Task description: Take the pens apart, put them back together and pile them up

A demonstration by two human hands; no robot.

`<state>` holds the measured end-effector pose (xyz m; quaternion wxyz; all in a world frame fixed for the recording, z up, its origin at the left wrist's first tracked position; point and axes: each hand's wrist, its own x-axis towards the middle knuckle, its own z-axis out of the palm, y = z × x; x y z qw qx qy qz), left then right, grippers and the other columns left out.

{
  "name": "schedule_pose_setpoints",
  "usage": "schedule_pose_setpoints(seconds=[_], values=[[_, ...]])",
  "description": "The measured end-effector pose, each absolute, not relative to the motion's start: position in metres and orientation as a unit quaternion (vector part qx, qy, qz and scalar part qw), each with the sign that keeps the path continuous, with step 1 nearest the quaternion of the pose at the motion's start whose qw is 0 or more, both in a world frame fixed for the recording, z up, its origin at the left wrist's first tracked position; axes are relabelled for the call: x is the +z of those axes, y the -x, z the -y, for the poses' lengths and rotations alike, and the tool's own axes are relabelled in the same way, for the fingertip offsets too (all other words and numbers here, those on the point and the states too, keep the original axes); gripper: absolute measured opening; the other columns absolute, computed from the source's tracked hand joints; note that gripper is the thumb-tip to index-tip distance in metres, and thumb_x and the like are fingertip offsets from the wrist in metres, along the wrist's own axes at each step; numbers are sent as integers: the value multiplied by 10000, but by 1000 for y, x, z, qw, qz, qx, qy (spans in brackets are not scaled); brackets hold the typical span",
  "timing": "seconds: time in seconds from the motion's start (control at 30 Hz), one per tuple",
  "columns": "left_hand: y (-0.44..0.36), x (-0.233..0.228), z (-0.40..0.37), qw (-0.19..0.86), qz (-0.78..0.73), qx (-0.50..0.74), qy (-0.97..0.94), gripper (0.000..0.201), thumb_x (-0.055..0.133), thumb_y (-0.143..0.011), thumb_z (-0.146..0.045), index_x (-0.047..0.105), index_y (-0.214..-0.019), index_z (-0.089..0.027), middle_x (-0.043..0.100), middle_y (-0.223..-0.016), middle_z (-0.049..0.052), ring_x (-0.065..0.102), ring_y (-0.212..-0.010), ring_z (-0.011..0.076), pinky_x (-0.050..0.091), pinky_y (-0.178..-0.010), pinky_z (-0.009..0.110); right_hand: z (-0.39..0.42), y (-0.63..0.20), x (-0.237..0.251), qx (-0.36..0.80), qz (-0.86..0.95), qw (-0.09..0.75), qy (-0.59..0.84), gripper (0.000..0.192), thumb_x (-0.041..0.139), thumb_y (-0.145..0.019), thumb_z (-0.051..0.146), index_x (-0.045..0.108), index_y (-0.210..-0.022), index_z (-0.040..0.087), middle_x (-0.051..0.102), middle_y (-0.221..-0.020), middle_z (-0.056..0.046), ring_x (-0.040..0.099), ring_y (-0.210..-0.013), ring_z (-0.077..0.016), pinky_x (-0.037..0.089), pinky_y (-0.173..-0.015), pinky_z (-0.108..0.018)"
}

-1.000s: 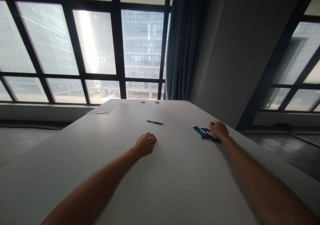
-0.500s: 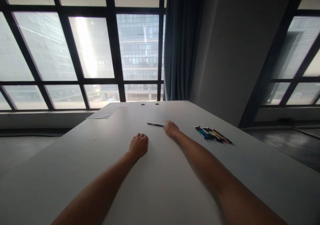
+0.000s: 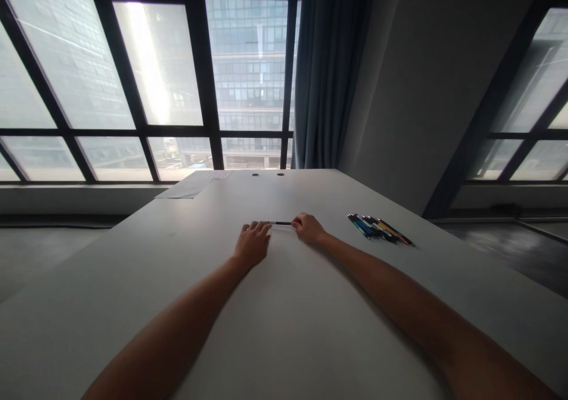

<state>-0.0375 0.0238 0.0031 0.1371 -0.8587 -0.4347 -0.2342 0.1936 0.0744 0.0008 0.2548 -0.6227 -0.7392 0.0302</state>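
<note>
White laminate table [image 3: 284, 329] fills the lower frame; a bundle of coloured pens [image 3: 379, 229] lies centre-right, well apart. Your left hand [image 3: 252, 244] and right hand [image 3: 308, 228] sit mid-frame, each closed on one end of the slim black pen [image 3: 280, 223]. Its long axis runs left-right, level; which end is the tip, can't tell. Keep both grips light and pull straight along that axis.

thin dark pen [image 3: 280, 223], lying flat, held between both hands
</note>
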Motion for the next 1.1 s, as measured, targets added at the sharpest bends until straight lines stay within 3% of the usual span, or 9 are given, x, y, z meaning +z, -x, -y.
schedule_pose_setpoints(seconds=[0.13,0.3,0.5,0.67,0.9,1.1], values=[[34,5,-24,169,349,-241,889,356,449,-966,-294,473,-1312,-218,570,-1317,80,501,-1179,226,327,-1025,419,-32,-190,-2,66,761,316,562,245,503,-900,287,683,-793,161,684,-813,-61,579,-726,-144,381,-666,-238],[31,4,-25,178,333,-192,906,289,396,-989,-286,525,-1233,-199,662,-1082,68,588,-988,208,415,-859,349,-6,-177,-6,178,713,421,532,430,379,-941,428,621,-718,152,592,-613,-15,520,-558,-127,368,-572,-242],[32,4,-22,183,353,-181,899,265,371,-995,-279,544,-1180,-200,658,-1000,67,599,-926,199,426,-788,323,-7,-180,-3,231,730,400,503,485,317,-944,472,605,-713,159,534,-580,10,483,-544,-120,361,-564,-241],[31,7,-18,180,367,-170,897,249,374,-988,-275,557,-1140,-201,659,-973,70,612,-896,199,439,-755,317,-12,-186,-1,207,773,361,480,407,366,-926,406,626,-730,162,512,-564,21,461,-538,-120,346,-564,-241],[31,10,-13,154,391,-161,893,247,385,-965,-274,578,-1108,-215,684,-958,50,652,-798,198,449,-648,292,-14,-184,-3,119,803,383,440,373,419,-925,316,608,-644,159,567,-596,-8,484,-576,-128,354,-606,-249],[31,9,-14,138,409,-179,884,241,406,-944,-281,614,-1056,-232,713,-949,41,667,-756,207,452,-640,300,-7,-180,1,50,814,397,422,329,449,-934,279,634,-684,172,609,-703,-35,520,-639,-141,388,-671,-258]])
